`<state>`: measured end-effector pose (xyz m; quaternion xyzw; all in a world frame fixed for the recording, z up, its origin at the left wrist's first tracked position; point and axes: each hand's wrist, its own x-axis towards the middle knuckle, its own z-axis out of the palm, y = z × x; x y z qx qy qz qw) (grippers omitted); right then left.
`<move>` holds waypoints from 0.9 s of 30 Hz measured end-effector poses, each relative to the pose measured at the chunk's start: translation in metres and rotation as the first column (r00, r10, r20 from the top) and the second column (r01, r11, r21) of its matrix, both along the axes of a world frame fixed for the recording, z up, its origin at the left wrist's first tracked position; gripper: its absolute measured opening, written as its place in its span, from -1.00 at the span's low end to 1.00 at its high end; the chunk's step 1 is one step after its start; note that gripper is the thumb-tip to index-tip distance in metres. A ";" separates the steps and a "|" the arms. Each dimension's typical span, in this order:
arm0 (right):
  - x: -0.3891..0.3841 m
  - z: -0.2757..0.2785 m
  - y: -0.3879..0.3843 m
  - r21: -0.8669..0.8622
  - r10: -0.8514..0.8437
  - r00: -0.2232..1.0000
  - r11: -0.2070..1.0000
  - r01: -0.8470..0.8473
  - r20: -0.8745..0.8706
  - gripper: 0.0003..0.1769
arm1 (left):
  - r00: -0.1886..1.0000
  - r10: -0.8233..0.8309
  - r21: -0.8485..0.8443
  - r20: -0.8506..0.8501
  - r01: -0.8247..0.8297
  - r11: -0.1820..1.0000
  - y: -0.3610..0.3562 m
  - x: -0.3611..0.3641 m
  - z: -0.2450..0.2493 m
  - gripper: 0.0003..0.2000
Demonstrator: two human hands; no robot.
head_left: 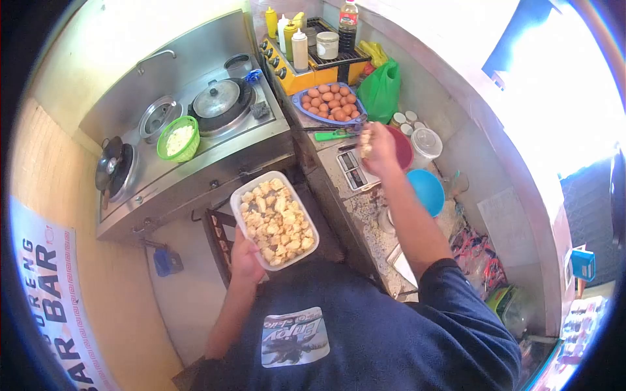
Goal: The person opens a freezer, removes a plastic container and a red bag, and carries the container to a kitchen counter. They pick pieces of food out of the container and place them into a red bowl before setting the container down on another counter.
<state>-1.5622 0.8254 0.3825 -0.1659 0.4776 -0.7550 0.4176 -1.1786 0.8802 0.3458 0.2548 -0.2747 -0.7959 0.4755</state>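
Note:
My left hand (246,259) grips the near left side of a white plastic container (313,229), held tilted in front of my body. Pale yellow, lumpy food chunks (277,225) fill much of it. Out over the counter, my right hand (380,153) is closed around a few similar pale chunks (366,141). Under and beside that hand stands a dark red bowl (403,148), partly hidden by the hand and forearm. A kitchen scale (353,171) lies just left of the bowl. A green-handled utensil (331,135) rests behind the scale.
Brown eggs (329,101) fill a blue basket behind the scale, beside a green bag (380,91). A blue bowl (426,193) and lidded tub (427,142) stand right of my forearm. Across the gap, the stove holds a lidded pan (216,99) and a green basket (178,139).

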 end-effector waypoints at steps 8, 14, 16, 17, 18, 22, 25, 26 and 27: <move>-0.097 -0.083 -0.024 0.479 0.115 0.812 0.851 0.217 -0.572 -0.74 | 0.985 0.174 0.003 0.004 -0.174 0.985 0.030 0.077 -0.005 -0.21; -0.125 -0.105 -0.030 0.584 0.450 0.393 0.728 0.359 -0.802 -0.65 | 0.944 0.329 0.030 0.000 -0.329 0.944 0.043 0.092 -0.003 -0.23; -0.142 -0.116 -0.046 0.571 0.358 0.570 0.782 0.250 -0.739 -0.65 | 0.939 0.344 0.029 -0.003 -0.343 0.939 0.044 0.090 -0.002 -0.22; -0.131 -0.101 -0.044 0.568 0.358 0.565 0.785 0.250 -0.743 -0.65 | 0.936 0.352 0.027 -0.001 -0.352 0.936 0.043 0.090 -0.001 -0.22; -0.106 -0.071 -0.038 0.420 0.267 0.486 0.875 0.240 -0.832 -0.67 | 0.935 0.355 0.025 -0.007 -0.355 0.934 0.041 0.089 -0.002 -0.22; 0.030 0.009 -0.015 0.088 0.128 0.420 0.990 -0.112 -0.899 -0.80 | 0.960 0.279 0.020 -0.015 -0.278 0.960 0.033 0.087 -0.005 -0.21; 0.157 0.063 0.025 0.093 0.158 0.101 0.879 -0.468 -0.982 -0.81 | 0.981 0.191 -0.017 -0.037 -0.192 0.981 0.025 0.078 0.004 -0.23; 0.187 0.070 0.035 0.072 0.133 0.064 0.812 -0.579 -0.989 -0.82 | 0.989 0.123 -0.052 -0.076 -0.127 0.990 0.022 0.073 0.010 -0.26; 0.209 0.070 0.042 0.199 0.224 -0.046 0.734 -0.649 -0.974 -0.78 | 0.991 0.101 -0.061 -0.085 -0.107 0.992 0.021 0.068 0.015 -0.26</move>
